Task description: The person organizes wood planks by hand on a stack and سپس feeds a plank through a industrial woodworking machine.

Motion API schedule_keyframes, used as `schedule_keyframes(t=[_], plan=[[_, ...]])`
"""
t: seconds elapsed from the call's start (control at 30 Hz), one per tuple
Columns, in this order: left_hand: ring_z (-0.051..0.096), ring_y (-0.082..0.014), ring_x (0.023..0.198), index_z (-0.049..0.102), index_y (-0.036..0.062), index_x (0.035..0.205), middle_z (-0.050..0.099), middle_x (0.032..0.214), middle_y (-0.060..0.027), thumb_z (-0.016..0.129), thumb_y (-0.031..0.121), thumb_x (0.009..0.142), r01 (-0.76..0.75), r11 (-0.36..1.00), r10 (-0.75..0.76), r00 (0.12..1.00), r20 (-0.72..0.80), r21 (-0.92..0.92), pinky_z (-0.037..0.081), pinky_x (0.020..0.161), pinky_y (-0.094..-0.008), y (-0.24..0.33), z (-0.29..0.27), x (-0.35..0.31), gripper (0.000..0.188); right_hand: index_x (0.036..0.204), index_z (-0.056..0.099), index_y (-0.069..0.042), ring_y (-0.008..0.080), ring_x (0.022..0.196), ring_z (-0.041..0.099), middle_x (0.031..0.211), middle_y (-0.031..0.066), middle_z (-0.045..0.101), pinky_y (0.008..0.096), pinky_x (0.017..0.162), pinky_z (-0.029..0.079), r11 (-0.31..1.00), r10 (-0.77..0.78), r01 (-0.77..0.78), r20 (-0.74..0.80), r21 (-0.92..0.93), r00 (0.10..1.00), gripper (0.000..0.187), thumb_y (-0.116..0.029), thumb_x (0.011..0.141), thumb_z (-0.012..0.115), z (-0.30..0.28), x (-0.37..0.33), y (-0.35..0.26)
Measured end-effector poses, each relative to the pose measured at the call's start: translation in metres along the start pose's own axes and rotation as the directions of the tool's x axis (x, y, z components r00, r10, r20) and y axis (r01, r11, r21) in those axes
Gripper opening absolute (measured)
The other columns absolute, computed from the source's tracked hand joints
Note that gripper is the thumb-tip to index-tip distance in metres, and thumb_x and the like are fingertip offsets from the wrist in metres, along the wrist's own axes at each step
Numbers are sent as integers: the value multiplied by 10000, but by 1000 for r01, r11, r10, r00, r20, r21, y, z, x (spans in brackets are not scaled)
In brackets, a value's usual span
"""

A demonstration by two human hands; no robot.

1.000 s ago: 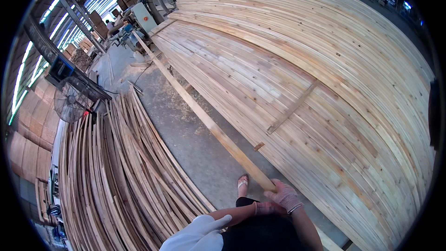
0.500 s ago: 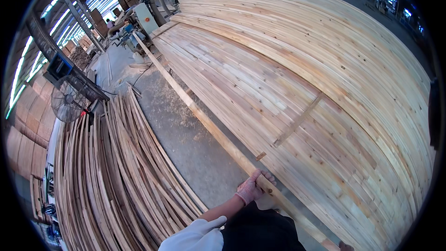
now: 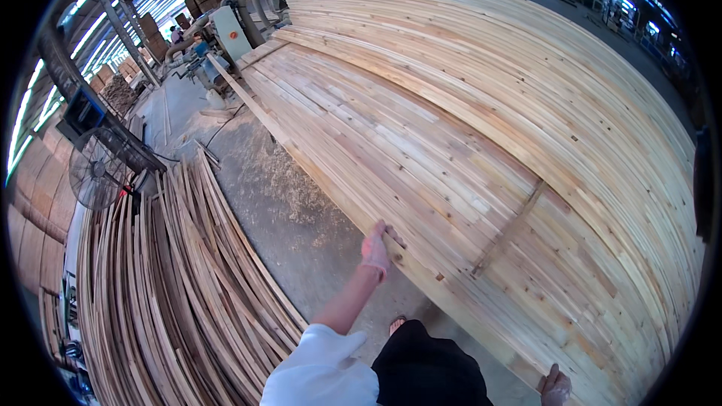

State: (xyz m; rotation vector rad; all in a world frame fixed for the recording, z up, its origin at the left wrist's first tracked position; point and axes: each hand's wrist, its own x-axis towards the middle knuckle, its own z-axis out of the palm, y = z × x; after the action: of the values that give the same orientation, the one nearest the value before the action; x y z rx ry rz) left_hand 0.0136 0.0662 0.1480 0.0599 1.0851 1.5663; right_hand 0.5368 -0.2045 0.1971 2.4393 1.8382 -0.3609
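A long pale wooden plank (image 3: 316, 173) lies along the near edge of a wide, low stack of planks (image 3: 481, 128). It runs from the machines at the back toward me. My left hand (image 3: 375, 249) reaches forward, its fingers curled over the plank's edge about a third of the way up from its near end. My right hand (image 3: 555, 388) is low at the picture's bottom right, gripping the plank's near end, and only part of it shows. My white sleeve and dark trousers fill the bottom centre, with one bare foot on the floor.
A heap of thin curved wood strips (image 3: 173, 286) covers the floor on my left. Between it and the stack runs a concrete aisle (image 3: 278, 203) strewn with sawdust. A standing fan (image 3: 96, 173) and woodworking machines (image 3: 226, 30), with a person beside them, stand at the back left.
My hands were together at the plank's near end. The left one has slid forward along the plank and the right has dropped back to the lower right. The view has moved closer to the stack.
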Motion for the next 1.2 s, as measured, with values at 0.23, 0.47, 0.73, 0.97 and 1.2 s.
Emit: schedule_keyframes(t=[0.23,0.47,0.73,0.97,1.2], plan=[[573,-244,551,544,68,854,543,628,-66,517,296,950,-79,997,80,993,86,-10,506,523,-426,113,-48,144,250,865,698,-143,374,778,630,859,151,678,500,748,482,999,-26,27,18,-40,999,419,-440,960,420,29,55,-154],[601,-199,993,450,59,1334,592,1207,-64,487,564,928,69,963,-159,926,342,262,511,897,-350,102,-126,144,649,818,685,-74,384,759,645,758,203,655,483,704,504,956,-239,180,255,234,937,565,-548,929,398,10,107,-309],[541,-244,1171,488,50,1323,549,1286,-96,643,347,874,120,647,-763,103,638,753,386,1076,-373,-129,-132,-6,560,1003,641,-106,340,897,665,890,163,686,470,792,503,810,-493,342,237,477,837,463,-527,903,479,14,135,-439],[604,-273,1091,512,59,1278,588,1223,-137,604,289,917,318,679,-725,433,536,662,500,947,-402,-68,-101,10,439,988,644,-67,368,900,657,884,197,676,476,771,497,785,-594,517,182,340,783,517,-548,883,486,17,134,-410],[661,-273,978,564,92,1203,655,1104,-124,627,401,897,300,850,-473,796,377,434,550,890,-449,12,-158,72,440,1075,664,-112,370,931,639,1009,178,672,446,821,486,970,-236,141,615,199,752,547,-565,886,422,21,99,-216]])
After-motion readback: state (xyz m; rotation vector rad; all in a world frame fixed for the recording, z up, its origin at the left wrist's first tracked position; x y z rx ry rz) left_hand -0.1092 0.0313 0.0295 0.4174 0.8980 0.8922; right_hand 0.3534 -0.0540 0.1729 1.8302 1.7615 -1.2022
